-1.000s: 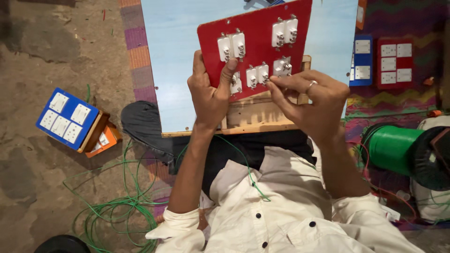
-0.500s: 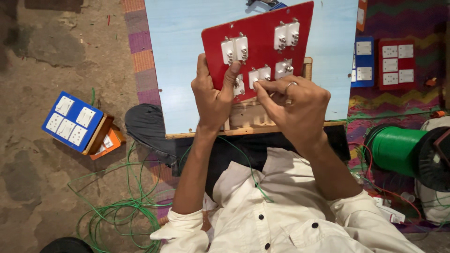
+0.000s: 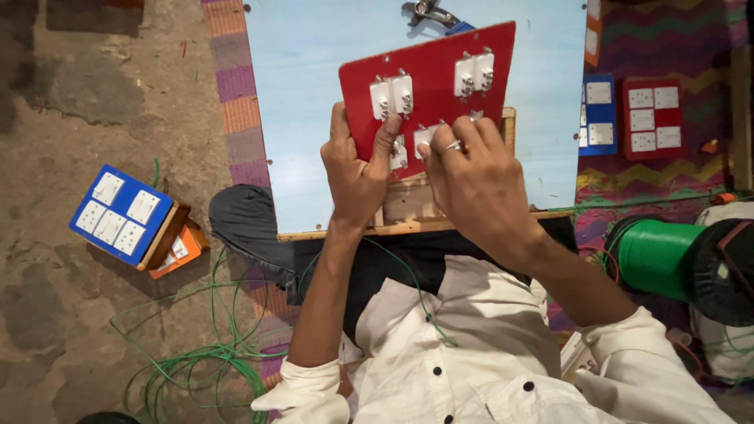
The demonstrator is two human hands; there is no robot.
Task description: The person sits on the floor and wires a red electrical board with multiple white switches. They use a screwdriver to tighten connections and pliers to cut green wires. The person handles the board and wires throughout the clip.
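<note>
Left grip [image 3: 357, 169] clenched on the red switch panel [image 3: 428, 90], right grip [image 3: 471, 177] grasping its lower edge

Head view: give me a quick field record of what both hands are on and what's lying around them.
left hand: grips the red switch panel at its lower left edge, thumb on its face
right hand: fingertips on the panel's lower edge, ring on one finger
panel: tilted up, white switch modules fitted
under panel: wooden box frame on a light blue board
floor left: blue switch board, loose green wire
right: green wire spool
</note>
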